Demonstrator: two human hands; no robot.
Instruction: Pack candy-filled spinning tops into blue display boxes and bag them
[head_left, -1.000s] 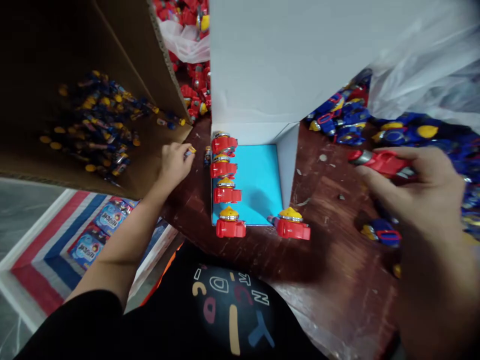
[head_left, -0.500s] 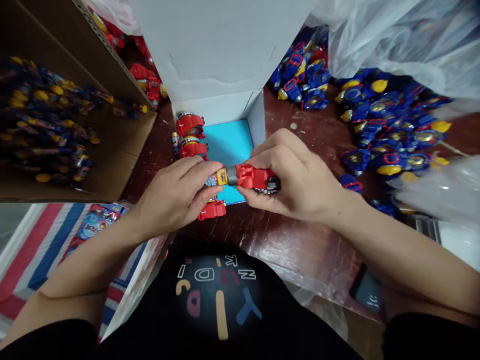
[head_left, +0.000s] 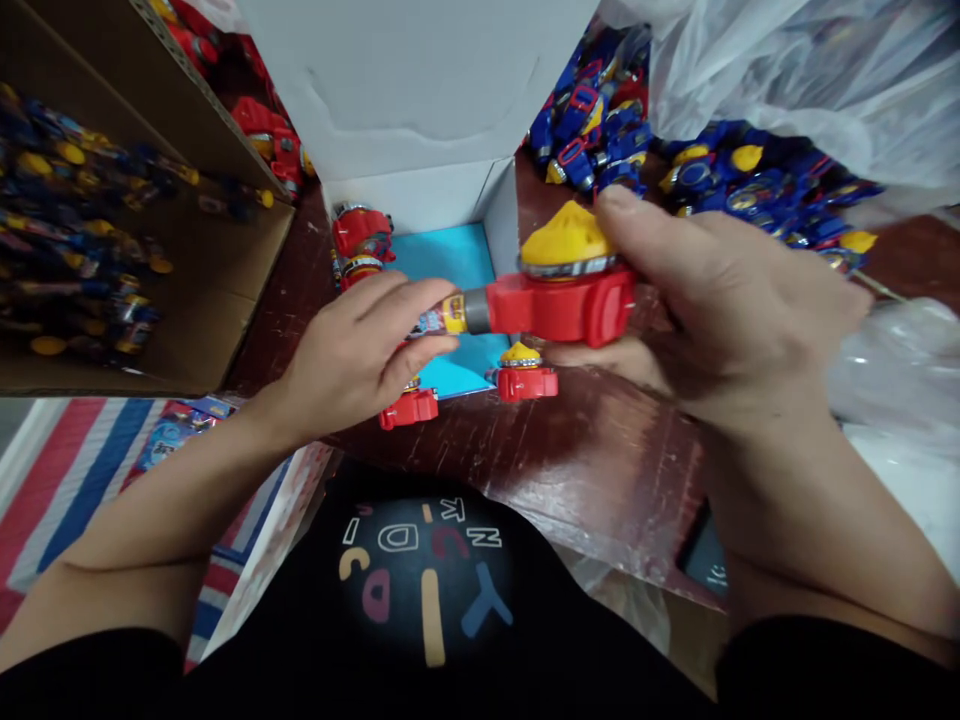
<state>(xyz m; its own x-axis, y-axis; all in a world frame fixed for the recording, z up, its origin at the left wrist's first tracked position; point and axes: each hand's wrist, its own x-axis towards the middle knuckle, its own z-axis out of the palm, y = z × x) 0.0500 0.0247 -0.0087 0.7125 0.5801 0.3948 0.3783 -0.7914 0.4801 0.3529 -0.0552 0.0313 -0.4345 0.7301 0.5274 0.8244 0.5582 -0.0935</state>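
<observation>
My left hand (head_left: 367, 350) is closed round a small printed tube (head_left: 442, 315) with a yellow band. The tube's end meets the grey neck of a red toy (head_left: 562, 305) with a yellow top. My right hand (head_left: 720, 290) has its thumb at the toy's yellow top and its fingers spread; the palm side is partly hidden. Just below the toy, a second red toy with a yellow top (head_left: 528, 375) rests at the front of an open white box (head_left: 442, 195) with a blue bottom. Another red toy (head_left: 409, 408) lies under my left hand.
Red toys (head_left: 362, 235) line the box's left side. A cardboard carton (head_left: 217, 330) with many tubes stands left. Blue toys (head_left: 750, 190) are piled on the right, beside clear plastic bags (head_left: 810, 80). A dark phone-like object (head_left: 703, 555) lies at the table's front edge.
The held red toy has turned so that its yellow top shows. My right hand has moved right and its fingers have spread. Another red toy now shows below it. The view has shifted slightly.
</observation>
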